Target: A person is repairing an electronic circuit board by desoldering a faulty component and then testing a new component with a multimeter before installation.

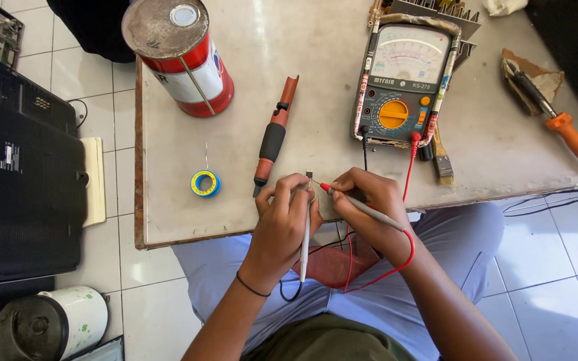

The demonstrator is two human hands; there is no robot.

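Red and grey test probes are both in use at the near edge of the table (342, 80). The right hand (369, 204) is clenched around the red-tipped probe (359, 204), held like a pen, tip pointing left. The left hand (287, 214) grips the second probe (305, 237), its shaft running down past the wrist, tip up toward a small dark component (309, 175) lying on the table between the two hands. Both tips meet at or just beside that component; whether they actually touch its leads is too small to tell.

Leads: the red lead (406, 257) loops below the right wrist and rises to the analogue meter (403, 83); the black lead is plugged in beside it.

Progress, judged from layout: the meter is connected, the probes are positioned, and the measurement appears to be in hand. The reading is not yet legible.

Nearby: a red-handled tool (274, 137) left of the hands, a solder spool (205, 183), a red-and-white can (180, 53), a brush (441, 160), and an orange-handled soldering iron (566, 134) well apart at the right edge.
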